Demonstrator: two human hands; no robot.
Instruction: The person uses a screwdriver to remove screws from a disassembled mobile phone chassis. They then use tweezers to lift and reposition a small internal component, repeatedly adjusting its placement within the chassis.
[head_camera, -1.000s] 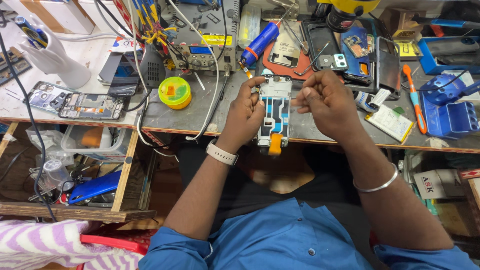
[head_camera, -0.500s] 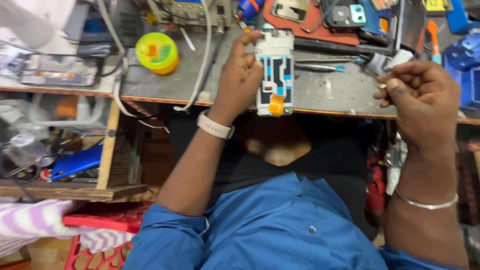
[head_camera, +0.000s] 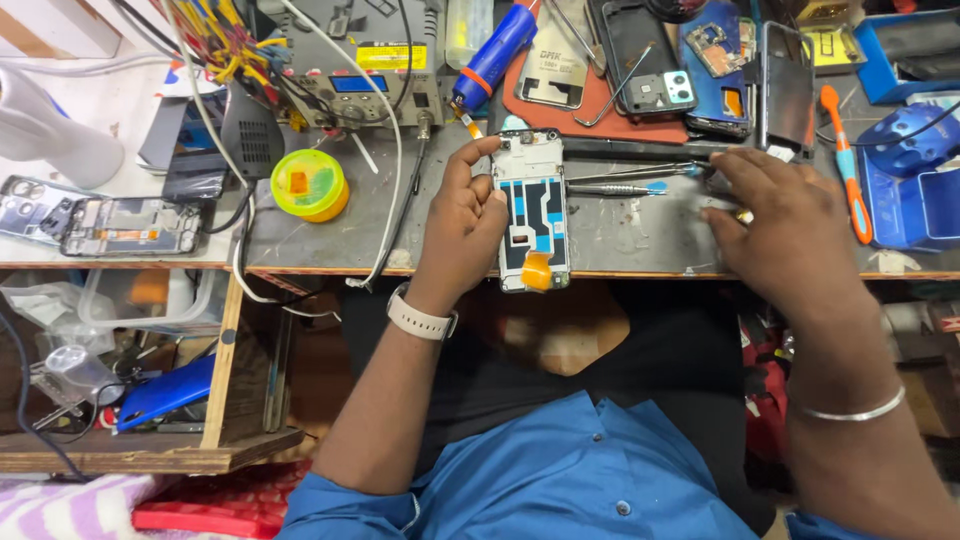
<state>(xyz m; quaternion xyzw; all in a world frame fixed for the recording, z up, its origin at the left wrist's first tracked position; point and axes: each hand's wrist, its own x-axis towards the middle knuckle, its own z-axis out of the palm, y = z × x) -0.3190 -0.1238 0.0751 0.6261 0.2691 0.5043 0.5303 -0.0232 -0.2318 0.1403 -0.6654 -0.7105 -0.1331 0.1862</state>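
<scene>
At frame centre, the left hand (head_camera: 468, 215) grips an opened phone frame (head_camera: 533, 210) lying on the tabletop (head_camera: 640, 235), long axis vertical, orange tab toward the near edge. The right hand (head_camera: 785, 225) rests loosely curled beside tweezers (head_camera: 625, 180), gripping nothing visible.

My left hand (head_camera: 465, 225) grips the left edge of an opened phone frame (head_camera: 534, 210), white with blue and black parts inside and an orange tab at its lower end, lying flat at the front edge of the grey workbench (head_camera: 640, 235). My right hand (head_camera: 785, 225) lies palm down on the bench, fingers spread, fingertips near the tweezers (head_camera: 625, 180), which sit just right of the frame. An orange-handled tool (head_camera: 845, 165) lies right of that hand. A yellow-green round tub (head_camera: 309, 185) sits left of my left hand, a blue pen-shaped tool (head_camera: 495, 50) above the frame.
</scene>
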